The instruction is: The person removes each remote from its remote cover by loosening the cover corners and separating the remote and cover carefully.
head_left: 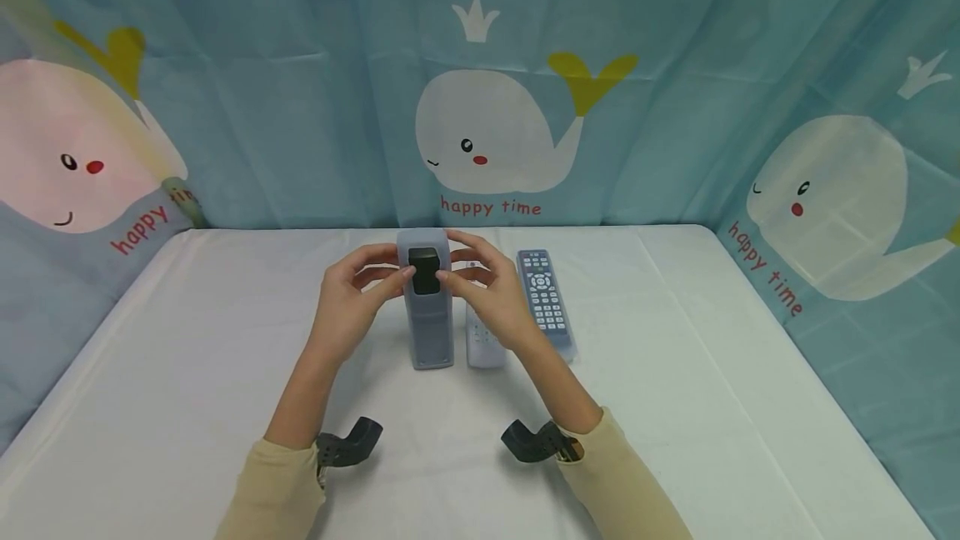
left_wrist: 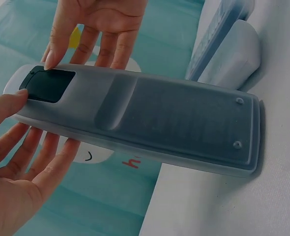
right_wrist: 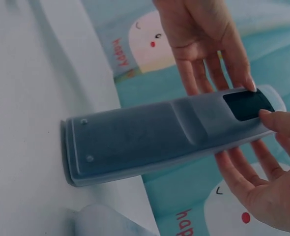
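A remote control [head_left: 432, 336] in a translucent bluish-grey sleeve is tilted up on its lower end on the table, its back towards me. Near its upper end, a cutout in the sleeve shows a dark panel [head_left: 425, 272]. My left hand [head_left: 347, 298] grips the upper part from the left, thumb at the cutout's edge and the other fingers at the side and behind. From the opposite side my right hand [head_left: 495, 294] holds it the same way. The left wrist view shows both thumbs at the edges of the dark panel [left_wrist: 49, 85].
Right of the held remote lies a white remote [head_left: 486, 350], partly hidden by my right hand. Farther right, a blue-grey remote [head_left: 546, 294] lies buttons up in a clear sleeve. A white cloth covers the table [head_left: 697, 373]; a whale-print curtain [head_left: 322, 140] hangs behind.
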The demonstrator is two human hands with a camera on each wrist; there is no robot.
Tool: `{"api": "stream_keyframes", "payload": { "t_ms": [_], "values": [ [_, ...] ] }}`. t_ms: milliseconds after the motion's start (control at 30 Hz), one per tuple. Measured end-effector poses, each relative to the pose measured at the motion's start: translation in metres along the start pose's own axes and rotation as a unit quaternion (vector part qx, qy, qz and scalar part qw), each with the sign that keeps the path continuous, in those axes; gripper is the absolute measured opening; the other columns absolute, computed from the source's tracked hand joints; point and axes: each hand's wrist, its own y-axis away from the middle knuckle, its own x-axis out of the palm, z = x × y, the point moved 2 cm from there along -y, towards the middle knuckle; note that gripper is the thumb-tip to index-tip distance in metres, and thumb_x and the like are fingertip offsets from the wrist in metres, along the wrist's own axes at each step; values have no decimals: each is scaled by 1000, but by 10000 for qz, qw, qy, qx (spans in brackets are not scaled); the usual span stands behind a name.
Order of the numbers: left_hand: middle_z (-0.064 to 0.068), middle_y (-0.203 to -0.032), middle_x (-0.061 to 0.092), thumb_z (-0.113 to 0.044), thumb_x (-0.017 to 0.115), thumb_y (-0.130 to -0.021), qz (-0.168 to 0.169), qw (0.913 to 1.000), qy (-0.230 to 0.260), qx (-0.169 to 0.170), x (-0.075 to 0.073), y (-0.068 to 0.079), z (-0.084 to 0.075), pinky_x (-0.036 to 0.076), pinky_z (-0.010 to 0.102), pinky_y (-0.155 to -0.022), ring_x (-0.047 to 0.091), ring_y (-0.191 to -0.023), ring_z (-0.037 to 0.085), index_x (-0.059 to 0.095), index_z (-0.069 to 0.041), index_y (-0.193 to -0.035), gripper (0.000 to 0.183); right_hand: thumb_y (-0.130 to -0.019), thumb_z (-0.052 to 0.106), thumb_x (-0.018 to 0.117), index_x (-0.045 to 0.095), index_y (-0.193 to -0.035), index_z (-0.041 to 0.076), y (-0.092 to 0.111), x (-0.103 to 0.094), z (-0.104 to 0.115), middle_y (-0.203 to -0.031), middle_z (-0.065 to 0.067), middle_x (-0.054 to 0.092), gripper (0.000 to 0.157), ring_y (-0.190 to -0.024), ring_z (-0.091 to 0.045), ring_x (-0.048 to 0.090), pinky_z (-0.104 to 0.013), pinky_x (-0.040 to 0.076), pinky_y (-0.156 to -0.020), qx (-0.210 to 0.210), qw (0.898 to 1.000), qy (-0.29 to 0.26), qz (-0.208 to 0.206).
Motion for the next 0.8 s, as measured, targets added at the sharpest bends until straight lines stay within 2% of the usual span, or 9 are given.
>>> {"api": "stream_keyframes", "payload": {
  "t_ms": [400, 667, 800],
  "values": [
    [17, -128, 69, -6, 75, -98, -529, 9976, -413, 157, 3, 0, -8, 58, 14, -83, 65, -101, 4, 67, 1, -136, 39, -97, 2, 75, 59, -146, 6, 3, 2, 10, -125, -21, 67, 52, -104, -32, 71, -37, 64, -89, -213, 9994, 36, -257],
    [18, -126, 73, -4, 72, -100, -596, 9959, -594, 328, 4, 2, -11, 58, 12, -82, 68, -98, 4, 70, 2, -132, 33, -99, 3, 72, 62, -143, 4, 4, 1, 11, -125, -20, 67, 45, -101, -32, 72, -35, 65, -85, -317, 9989, 89, -344],
    [18, -124, 74, -4, 70, -101, -602, 9957, -592, 370, 3, 2, -11, 58, 13, -82, 68, -94, -1, 71, 2, -131, 30, -101, 4, 70, 63, -142, 3, 3, 1, 10, -125, -20, 67, 41, -100, -32, 71, -37, 65, -84, -421, 9985, 79, -351]
  ]
}}
